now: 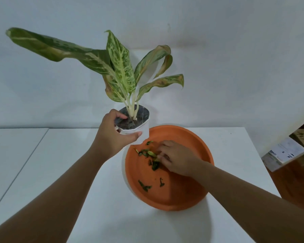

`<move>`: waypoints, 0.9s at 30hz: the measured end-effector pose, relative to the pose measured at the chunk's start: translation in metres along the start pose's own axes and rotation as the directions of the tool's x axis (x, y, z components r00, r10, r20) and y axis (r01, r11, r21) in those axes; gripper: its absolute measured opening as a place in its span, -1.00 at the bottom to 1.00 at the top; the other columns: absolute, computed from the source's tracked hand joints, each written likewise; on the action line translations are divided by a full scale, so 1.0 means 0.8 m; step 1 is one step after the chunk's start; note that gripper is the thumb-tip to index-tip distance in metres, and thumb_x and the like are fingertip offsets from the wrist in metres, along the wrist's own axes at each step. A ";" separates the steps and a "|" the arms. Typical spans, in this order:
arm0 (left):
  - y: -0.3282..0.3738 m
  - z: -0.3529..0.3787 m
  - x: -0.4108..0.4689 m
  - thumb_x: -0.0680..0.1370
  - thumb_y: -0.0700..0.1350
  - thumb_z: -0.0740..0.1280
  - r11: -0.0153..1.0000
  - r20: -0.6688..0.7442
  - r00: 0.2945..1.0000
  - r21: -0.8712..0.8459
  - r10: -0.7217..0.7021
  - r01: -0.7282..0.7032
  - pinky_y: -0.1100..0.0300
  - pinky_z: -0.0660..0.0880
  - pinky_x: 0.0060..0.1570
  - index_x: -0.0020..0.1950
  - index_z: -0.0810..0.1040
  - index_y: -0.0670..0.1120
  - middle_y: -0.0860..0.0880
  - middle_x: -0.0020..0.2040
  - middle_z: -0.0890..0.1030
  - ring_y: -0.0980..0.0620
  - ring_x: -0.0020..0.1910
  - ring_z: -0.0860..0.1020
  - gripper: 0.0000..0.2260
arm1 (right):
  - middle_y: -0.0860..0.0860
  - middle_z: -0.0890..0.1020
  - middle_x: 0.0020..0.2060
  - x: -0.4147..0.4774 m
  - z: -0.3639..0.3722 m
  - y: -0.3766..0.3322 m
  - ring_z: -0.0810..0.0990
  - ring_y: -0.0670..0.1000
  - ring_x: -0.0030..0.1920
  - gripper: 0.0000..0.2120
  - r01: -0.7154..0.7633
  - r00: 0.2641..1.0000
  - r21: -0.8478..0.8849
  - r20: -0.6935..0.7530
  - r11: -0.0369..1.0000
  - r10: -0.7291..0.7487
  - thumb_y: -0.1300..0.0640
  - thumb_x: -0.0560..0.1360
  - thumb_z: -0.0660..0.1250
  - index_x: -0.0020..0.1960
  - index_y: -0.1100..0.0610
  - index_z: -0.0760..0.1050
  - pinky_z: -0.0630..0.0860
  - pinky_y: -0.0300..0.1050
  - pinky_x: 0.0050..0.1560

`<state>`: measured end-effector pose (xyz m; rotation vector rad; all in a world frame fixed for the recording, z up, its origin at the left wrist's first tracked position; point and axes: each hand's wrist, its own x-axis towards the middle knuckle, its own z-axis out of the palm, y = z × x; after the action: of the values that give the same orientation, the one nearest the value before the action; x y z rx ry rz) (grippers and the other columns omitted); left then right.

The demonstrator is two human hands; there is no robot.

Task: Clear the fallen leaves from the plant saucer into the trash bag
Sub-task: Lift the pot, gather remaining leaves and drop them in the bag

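Potted plant [120, 65]: one. Orange saucer [174, 192]: one. Hands: two, left hand [112, 135] and right hand [177, 156]. Fallen leaf scraps [148, 153]: one heap, two strays; pieces too small to count.

A white pot [142, 133] holding a variegated plant [120, 65] is gripped at its rim by the left hand [112, 133] at the far edge of an orange saucer [182, 195] on a white surface [68, 163]. Fallen leaves [147, 153] in the saucer are pinched by the right hand [178, 158].
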<state>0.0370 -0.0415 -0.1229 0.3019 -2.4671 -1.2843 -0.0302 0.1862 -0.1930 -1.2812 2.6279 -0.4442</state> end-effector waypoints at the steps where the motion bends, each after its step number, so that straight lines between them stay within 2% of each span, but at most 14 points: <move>1: -0.001 -0.001 -0.001 0.19 0.10 0.63 1.000 0.002 1.000 -0.005 0.002 -0.002 -0.06 0.57 0.11 0.02 0.42 0.10 -0.04 0.10 0.55 0.01 0.10 0.56 -0.46 | -0.03 0.41 0.35 0.010 0.000 0.000 0.37 0.03 0.36 -0.60 -0.031 0.999 0.029 -0.023 0.999 0.031 -0.09 0.59 0.09 0.36 0.03 0.38 0.39 -0.08 0.29; 4: -0.006 -0.005 -0.002 0.19 0.11 0.63 1.000 0.002 1.000 -0.005 0.016 -0.016 -0.10 0.57 0.09 0.03 0.43 0.09 -0.06 0.09 0.57 -0.02 0.09 0.57 -0.46 | -0.02 0.22 0.51 0.036 0.013 -0.005 0.14 0.04 0.52 -0.49 -0.061 0.998 0.070 -0.012 0.996 0.062 -0.12 0.61 0.03 0.51 0.03 0.19 0.14 -0.02 0.50; 7: -0.005 -0.006 -0.001 0.19 0.13 0.63 1.000 0.002 1.000 -0.006 0.011 -0.011 -0.11 0.56 0.08 0.02 0.42 0.10 -0.05 0.10 0.57 -0.02 0.09 0.58 -0.46 | 0.01 0.23 0.52 0.030 0.027 -0.025 0.12 0.04 0.54 -0.48 0.052 0.996 0.041 0.070 0.998 -0.054 -0.12 0.61 0.01 0.52 0.05 0.19 0.03 -0.02 0.54; 9: -0.002 -0.006 -0.001 0.20 0.12 0.63 1.000 0.009 1.000 -0.010 0.007 -0.007 -0.08 0.57 0.09 0.02 0.42 0.11 -0.04 0.11 0.57 0.00 0.09 0.58 -0.47 | -0.02 0.30 0.49 0.008 0.029 -0.041 0.21 0.00 0.50 -0.50 0.129 0.986 0.045 0.104 0.991 -0.133 -0.13 0.60 0.03 0.48 0.04 0.27 0.15 -0.04 0.51; 11: 0.001 -0.004 -0.003 0.21 0.10 0.63 1.000 0.008 1.000 -0.014 -0.003 0.003 -0.04 0.57 0.10 0.03 0.42 0.10 -0.02 0.11 0.56 0.03 0.10 0.57 -0.47 | -0.04 0.40 0.41 -0.010 0.027 -0.049 0.37 -0.02 0.40 -0.55 0.178 0.981 0.063 0.066 0.982 -0.182 -0.10 0.58 0.09 0.41 0.04 0.38 0.37 -0.07 0.37; 13: 0.003 -0.003 -0.005 0.22 0.09 0.63 1.000 0.013 1.000 -0.025 -0.009 0.010 -0.04 0.56 0.11 0.02 0.43 0.09 -0.01 0.11 0.56 0.04 0.10 0.57 -0.48 | -0.02 0.44 0.37 -0.007 0.021 -0.052 0.41 0.00 0.35 -0.57 0.163 0.987 0.084 -0.018 0.983 -0.162 -0.05 0.57 0.14 0.39 0.07 0.41 0.40 -0.08 0.33; 15: 0.005 -0.002 -0.006 0.22 0.07 0.63 0.999 0.019 1.000 -0.035 -0.010 0.010 -0.05 0.56 0.11 0.02 0.43 0.08 -0.02 0.10 0.56 0.03 0.10 0.57 -0.49 | 0.00 0.34 0.45 0.010 0.021 -0.055 0.29 0.00 0.44 -0.52 0.085 0.995 0.107 -0.057 0.991 -0.079 -0.04 0.59 0.12 0.47 0.08 0.29 0.27 -0.08 0.42; 18: 0.006 -0.002 -0.006 0.22 0.06 0.63 1.000 0.022 1.000 -0.024 -0.013 0.013 -0.04 0.57 0.11 0.01 0.43 0.09 -0.01 0.10 0.55 0.04 0.10 0.57 -0.49 | 0.03 0.20 0.52 0.030 0.034 -0.062 0.10 0.04 0.53 -0.48 0.020 0.999 0.050 0.027 0.999 -0.022 -0.06 0.62 0.04 0.52 0.10 0.14 0.06 -0.02 0.51; 20: 0.007 -0.001 -0.005 0.21 0.08 0.63 1.000 0.026 1.000 -0.020 -0.009 0.009 -0.03 0.57 0.10 0.01 0.42 0.10 -0.01 0.10 0.55 0.03 0.09 0.57 -0.48 | 0.05 0.27 0.50 0.021 0.040 -0.069 0.16 0.08 0.52 -0.52 0.092 0.992 0.010 0.083 0.996 -0.092 -0.06 0.62 0.02 0.47 0.11 0.25 0.05 0.06 0.53; 22: 0.007 0.000 -0.006 0.21 0.10 0.62 1.000 0.034 0.999 -0.023 -0.008 0.009 0.00 0.58 0.09 0.01 0.42 0.10 -0.01 0.11 0.55 0.03 0.09 0.57 -0.48 | 0.04 0.41 0.40 -0.007 0.034 -0.079 0.33 0.05 0.42 -0.59 0.184 0.974 0.047 0.125 0.982 -0.189 -0.03 0.62 0.03 0.35 0.12 0.41 0.22 0.03 0.46; 24: 0.004 0.003 -0.009 0.21 0.09 0.62 0.999 0.043 0.999 -0.038 -0.008 0.010 0.08 0.59 0.05 0.02 0.42 0.09 -0.02 0.11 0.55 0.03 0.10 0.57 -0.49 | -0.01 0.56 0.21 -0.039 0.024 -0.086 0.49 0.02 0.23 -0.65 0.281 0.950 0.123 0.106 0.952 -0.294 -0.01 0.61 0.05 0.17 0.09 0.53 0.42 0.00 0.27; 25: 0.005 0.006 -0.010 0.22 0.08 0.62 0.999 0.046 0.999 -0.051 -0.005 0.008 0.15 0.60 0.02 0.02 0.43 0.09 -0.02 0.12 0.55 0.04 0.11 0.56 -0.49 | -0.02 0.58 0.15 -0.051 0.018 -0.085 0.51 0.00 0.18 -0.68 0.299 0.947 0.143 0.075 0.943 -0.312 0.01 0.60 0.07 0.12 0.09 0.56 0.44 -0.02 0.21; 27: 0.007 0.010 -0.013 0.23 0.04 0.63 0.998 0.042 0.999 -0.069 0.003 0.000 0.22 0.59 -0.02 0.03 0.43 0.07 -0.02 0.12 0.55 0.07 0.11 0.57 -0.49 | -0.03 0.53 0.28 -0.054 0.009 -0.061 0.43 -0.03 0.32 -0.68 0.206 0.978 0.140 0.001 0.969 -0.208 0.04 0.60 0.11 0.24 0.04 0.53 0.32 -0.17 0.38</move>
<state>0.0430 -0.0292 -0.1247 0.2580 -2.4512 -1.3852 0.0343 0.1908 -0.1817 -1.5115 2.4115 -0.6349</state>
